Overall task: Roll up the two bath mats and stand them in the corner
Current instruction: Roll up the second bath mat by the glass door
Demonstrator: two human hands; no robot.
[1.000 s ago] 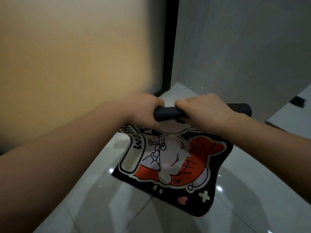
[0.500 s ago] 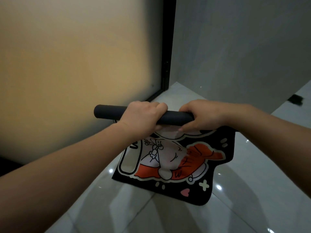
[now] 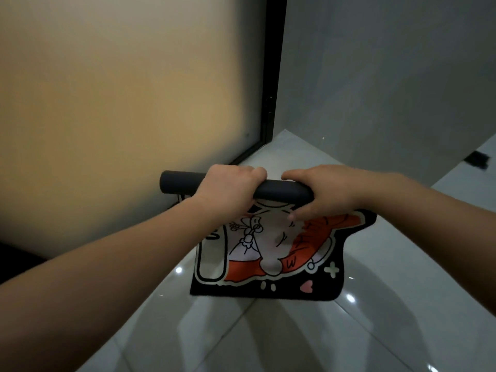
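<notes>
A black bath mat (image 3: 271,253) with an orange and white cartoon print hangs in the air in front of me, partly rolled. Its rolled top forms a dark grey tube (image 3: 179,182) held level. My left hand (image 3: 228,186) grips the tube near its middle. My right hand (image 3: 322,191) grips the tube's right end, fingers curled over the printed face. The loose lower part hangs down above the floor. Only one mat is in view.
A frosted glass door (image 3: 120,98) with a black frame (image 3: 271,84) stands on the left and meets a grey wall (image 3: 389,71) at the corner ahead. White glossy floor tiles (image 3: 295,339) lie below. A small dark object (image 3: 477,158) sits on the floor far right.
The tube has slid left through my hands, so its left end now sticks out and its right end sits in my right hand. More mat is rolled; the hanging part is shorter.
</notes>
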